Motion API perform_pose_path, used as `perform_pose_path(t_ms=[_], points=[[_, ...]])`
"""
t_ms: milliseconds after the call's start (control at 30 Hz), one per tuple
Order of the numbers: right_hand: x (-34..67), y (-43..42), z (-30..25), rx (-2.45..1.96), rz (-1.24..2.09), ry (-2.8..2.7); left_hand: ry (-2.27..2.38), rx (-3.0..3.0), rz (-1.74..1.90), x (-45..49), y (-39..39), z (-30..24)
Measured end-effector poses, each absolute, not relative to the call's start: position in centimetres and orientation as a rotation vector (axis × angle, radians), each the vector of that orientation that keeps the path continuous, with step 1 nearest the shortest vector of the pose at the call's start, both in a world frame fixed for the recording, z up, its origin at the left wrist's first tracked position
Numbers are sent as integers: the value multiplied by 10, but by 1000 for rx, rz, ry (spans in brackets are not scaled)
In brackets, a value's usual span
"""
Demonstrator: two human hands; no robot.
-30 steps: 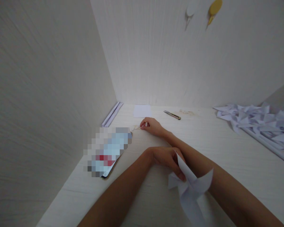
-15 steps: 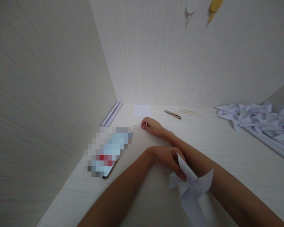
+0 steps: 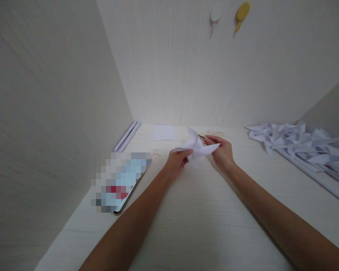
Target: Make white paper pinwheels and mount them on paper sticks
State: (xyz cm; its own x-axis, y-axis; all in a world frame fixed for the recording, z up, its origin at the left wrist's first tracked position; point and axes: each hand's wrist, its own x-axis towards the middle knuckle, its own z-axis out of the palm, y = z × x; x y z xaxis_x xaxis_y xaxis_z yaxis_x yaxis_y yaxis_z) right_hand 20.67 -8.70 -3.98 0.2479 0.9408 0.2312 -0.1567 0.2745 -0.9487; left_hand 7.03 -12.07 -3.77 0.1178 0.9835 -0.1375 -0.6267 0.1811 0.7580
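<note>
A white paper pinwheel with curled blades is held up over the middle of the table. My left hand pinches it from the left side, fingers closed on one blade. Just right of the pinwheel, my right hand has its fingers closed at the handle end of small thread snips. The pinwheel's upper blade hides most of the snips, and the fingers cover the rest. Another blade tip overlaps the right hand's fingers.
A phone, blurred out, lies at the left. Paper rolls rest by the left wall, near a white paper square. Thin yellowish bits lie nearby, and small scraps at the back. Several paper pinwheels are heaped right.
My left hand has carried the pinwheel up and away from me. My right hand has moved from the yellowish bits rightward to the snips and closed on them. The view has shifted slightly.
</note>
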Motion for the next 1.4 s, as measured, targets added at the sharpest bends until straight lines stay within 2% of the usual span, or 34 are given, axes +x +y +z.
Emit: perform_pose_path(t_ms=[200,400,867,1133,1400], points=[[209,-115,-42,-996,631,-1105,959,489,1631,65,-110,-41],[193,-129,-48,-1015,558,-1531,1064,713,1581,72,-113,-46],[194,-124,-54,-971,727,-1396,1285,893,1694,71,-107,-59],[196,-125,-50,-1138,251,-1704,1287,1024,1632,75,-114,-53],[195,-124,-53,-1226,244,-1728,1321,1230,1567,75,-117,-53]])
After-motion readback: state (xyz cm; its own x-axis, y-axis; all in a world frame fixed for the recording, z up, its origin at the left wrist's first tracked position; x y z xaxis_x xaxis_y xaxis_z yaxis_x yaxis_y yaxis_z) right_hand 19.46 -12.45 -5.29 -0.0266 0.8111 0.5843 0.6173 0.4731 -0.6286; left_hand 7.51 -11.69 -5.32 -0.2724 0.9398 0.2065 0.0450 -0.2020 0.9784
